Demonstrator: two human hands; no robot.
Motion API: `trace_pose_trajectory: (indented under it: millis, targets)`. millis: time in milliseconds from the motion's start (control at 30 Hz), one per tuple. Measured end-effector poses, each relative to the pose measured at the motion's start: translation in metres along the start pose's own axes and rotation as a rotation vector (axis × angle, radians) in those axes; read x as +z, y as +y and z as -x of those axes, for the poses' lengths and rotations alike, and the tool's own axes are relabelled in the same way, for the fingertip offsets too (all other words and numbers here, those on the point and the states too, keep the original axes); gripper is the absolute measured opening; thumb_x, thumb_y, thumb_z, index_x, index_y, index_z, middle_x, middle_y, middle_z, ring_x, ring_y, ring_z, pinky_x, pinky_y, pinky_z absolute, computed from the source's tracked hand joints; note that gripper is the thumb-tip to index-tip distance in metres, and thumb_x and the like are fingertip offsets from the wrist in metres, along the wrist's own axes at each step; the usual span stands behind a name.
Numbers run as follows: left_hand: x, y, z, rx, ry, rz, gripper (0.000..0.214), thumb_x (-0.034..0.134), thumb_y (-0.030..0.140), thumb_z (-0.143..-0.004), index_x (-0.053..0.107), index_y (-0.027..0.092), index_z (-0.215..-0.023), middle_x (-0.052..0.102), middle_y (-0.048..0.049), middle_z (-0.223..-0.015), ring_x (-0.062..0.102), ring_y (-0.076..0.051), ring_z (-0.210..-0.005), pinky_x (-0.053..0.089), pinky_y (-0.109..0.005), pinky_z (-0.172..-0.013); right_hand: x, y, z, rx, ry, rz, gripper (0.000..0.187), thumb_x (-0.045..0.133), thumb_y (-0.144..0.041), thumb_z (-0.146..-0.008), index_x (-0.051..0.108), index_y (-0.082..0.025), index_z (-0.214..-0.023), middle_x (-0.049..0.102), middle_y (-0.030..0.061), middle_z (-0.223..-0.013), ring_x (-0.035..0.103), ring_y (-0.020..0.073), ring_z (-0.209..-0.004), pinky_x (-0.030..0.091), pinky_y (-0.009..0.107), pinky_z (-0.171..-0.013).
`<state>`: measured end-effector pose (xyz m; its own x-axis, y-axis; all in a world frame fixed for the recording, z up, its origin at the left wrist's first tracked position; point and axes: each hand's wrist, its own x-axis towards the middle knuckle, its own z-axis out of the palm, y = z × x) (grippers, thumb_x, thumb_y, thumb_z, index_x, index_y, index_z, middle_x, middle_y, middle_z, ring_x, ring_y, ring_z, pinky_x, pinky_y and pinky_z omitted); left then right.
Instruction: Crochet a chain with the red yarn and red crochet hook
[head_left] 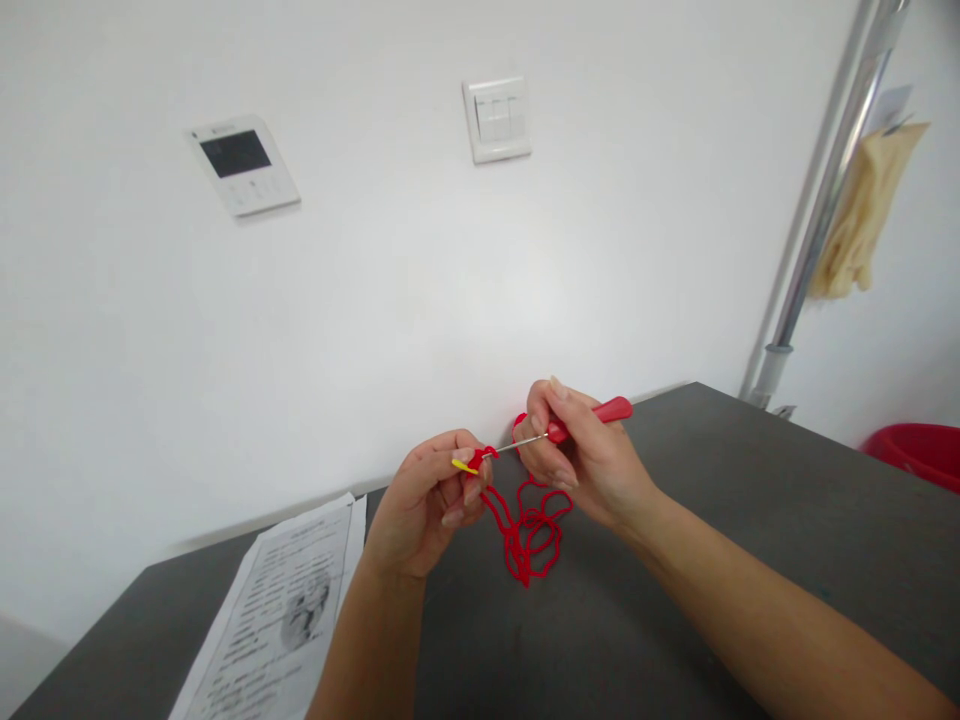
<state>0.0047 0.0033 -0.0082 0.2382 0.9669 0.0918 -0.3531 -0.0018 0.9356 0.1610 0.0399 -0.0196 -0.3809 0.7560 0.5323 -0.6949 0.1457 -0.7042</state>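
My left hand [435, 490] pinches a small piece of red crochet work [478, 458], and a yellow stitch marker [464, 466] sticks out beside its thumb. In my right hand [581, 450] is a crochet hook [613, 409] with a red handle and a thin metal shaft. The hook's tip meets the red piece at my left fingertips; the exact loop is too small to make out. Loose red yarn [534, 540] hangs down from the piece and lies tangled on the dark table between my hands. Part of a red yarn bundle [518, 427] shows behind my right fingers.
Printed sheets [292, 600] with a picture lie at the left on the dark grey table [600, 640]. A white wall with a switch [499, 118] and an intercom panel [244, 165] rises behind. To the right are a metal pole [832, 190], a hanging yellowish cloth [862, 210] and a red basin [919, 450].
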Motion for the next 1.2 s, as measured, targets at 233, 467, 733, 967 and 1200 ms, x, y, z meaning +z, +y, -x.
trace_pose_trajectory:
  millis: [233, 467, 733, 967, 1200]
  targets:
    - [-0.002, 0.000, 0.000, 0.035, 0.013, 0.006, 0.026, 0.072, 0.030, -0.072, 0.056, 0.014, -0.059, 0.048, 0.0048, -0.051, 0.028, -0.001, -0.037, 0.020, -0.014, -0.037, -0.005, -0.001, 0.000, 0.020, -0.053, 0.073, 0.038, 0.071, -0.044, -0.087, 0.055, -0.019, -0.063, 0.045, -0.0070, -0.046, 0.036, 0.0078, -0.044, 0.027, 0.023, -0.046]
    - [-0.006, 0.002, 0.002, 0.058, 0.021, 0.009, 0.026, 0.072, 0.030, -0.072, 0.054, 0.015, -0.060, 0.044, 0.0058, -0.050, 0.026, -0.001, -0.039, 0.020, -0.014, -0.037, -0.013, -0.001, 0.000, 0.020, -0.170, 0.151, 0.043, 0.066, -0.051, -0.088, 0.066, -0.017, -0.061, 0.051, -0.0008, -0.056, 0.042, 0.0119, -0.053, 0.032, 0.028, -0.053]
    - [-0.008, 0.004, 0.001, 0.080, 0.054, -0.051, 0.028, 0.072, 0.032, -0.072, 0.054, 0.015, -0.059, 0.044, 0.0059, -0.050, 0.025, -0.001, -0.039, 0.019, -0.015, -0.038, -0.015, -0.005, -0.001, -0.038, -0.177, 0.261, 0.048, 0.057, -0.054, -0.092, 0.067, -0.020, -0.060, 0.056, 0.0023, -0.059, 0.046, 0.0165, -0.059, 0.037, 0.031, -0.059]
    - [-0.006, 0.005, 0.001, 0.123, 0.086, 0.006, 0.026, 0.071, 0.027, -0.072, 0.053, 0.015, -0.057, 0.045, 0.0058, -0.050, 0.027, -0.001, -0.038, 0.021, -0.015, -0.037, -0.021, -0.004, -0.003, -0.106, -0.063, 0.776, 0.053, 0.042, -0.044, -0.101, 0.056, -0.019, -0.057, 0.061, 0.0036, -0.079, 0.054, 0.0162, -0.076, 0.041, 0.032, -0.073]
    - [-0.009, 0.008, -0.001, 0.243, 0.222, 0.044, 0.021, 0.069, 0.024, -0.070, 0.054, 0.015, -0.058, 0.049, 0.0053, -0.052, 0.031, -0.001, -0.037, 0.026, -0.015, -0.037, -0.019, 0.004, -0.003, 0.239, -0.082, 0.981, 0.018, 0.064, -0.034, -0.089, 0.054, -0.019, -0.090, 0.047, -0.0078, -0.063, 0.042, 0.0110, -0.057, 0.032, 0.025, -0.054]
